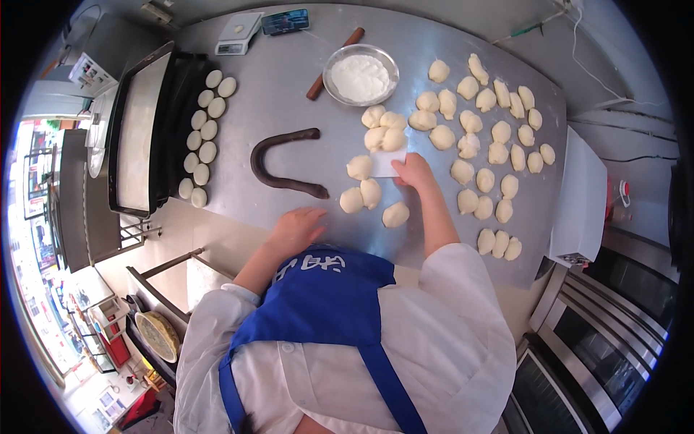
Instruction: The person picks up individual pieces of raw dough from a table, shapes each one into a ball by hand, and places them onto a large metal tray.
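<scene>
My right hand (pixel 415 172) grips a flat white dough scraper (pixel 384 165), its blade among pale dough pieces on the metal table. Just left of the scraper lies a dough piece (pixel 359 168), and a cluster of dough pieces (pixel 384 137) sits beyond it. Closer to me are a pair of dough lumps (pixel 351 200) and a single lump (pixel 395 215). My left hand (pixel 298 226) rests at the table's near edge with its fingers stretched out, holding nothing. Past its fingertips, a dark brown rope of paste or dough (pixel 264 165) curves in a U.
Many more dough pieces (pixel 486 181) spread over the right side. A metal bowl of white flour (pixel 360 78) stands at the back against a rolling pin (pixel 315 88). Flattened rounds (pixel 208 130) line a black tray (pixel 168 130) at left. A scale (pixel 233 48) and a phone (pixel 285 22) lie behind.
</scene>
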A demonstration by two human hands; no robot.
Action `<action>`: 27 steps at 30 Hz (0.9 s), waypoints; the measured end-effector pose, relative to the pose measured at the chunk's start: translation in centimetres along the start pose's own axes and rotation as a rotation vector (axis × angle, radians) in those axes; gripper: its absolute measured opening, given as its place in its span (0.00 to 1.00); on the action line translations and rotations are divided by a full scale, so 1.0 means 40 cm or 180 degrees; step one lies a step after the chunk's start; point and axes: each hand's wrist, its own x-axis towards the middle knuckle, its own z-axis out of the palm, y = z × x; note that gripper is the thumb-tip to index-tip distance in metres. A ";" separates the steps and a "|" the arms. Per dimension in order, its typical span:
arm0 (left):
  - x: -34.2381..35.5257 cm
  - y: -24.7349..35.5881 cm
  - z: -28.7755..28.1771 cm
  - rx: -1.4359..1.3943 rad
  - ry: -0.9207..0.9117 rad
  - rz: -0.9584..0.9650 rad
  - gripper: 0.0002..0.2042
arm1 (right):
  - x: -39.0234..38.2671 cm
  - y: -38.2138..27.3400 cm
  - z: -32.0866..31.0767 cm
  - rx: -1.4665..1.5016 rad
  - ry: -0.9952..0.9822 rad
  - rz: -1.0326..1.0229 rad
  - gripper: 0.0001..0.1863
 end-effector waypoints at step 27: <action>-0.010 -0.240 -0.105 -0.6493 0.0028 -0.1522 0.21 | -0.260 -0.459 0.362 0.2222 0.1606 -0.1318 0.15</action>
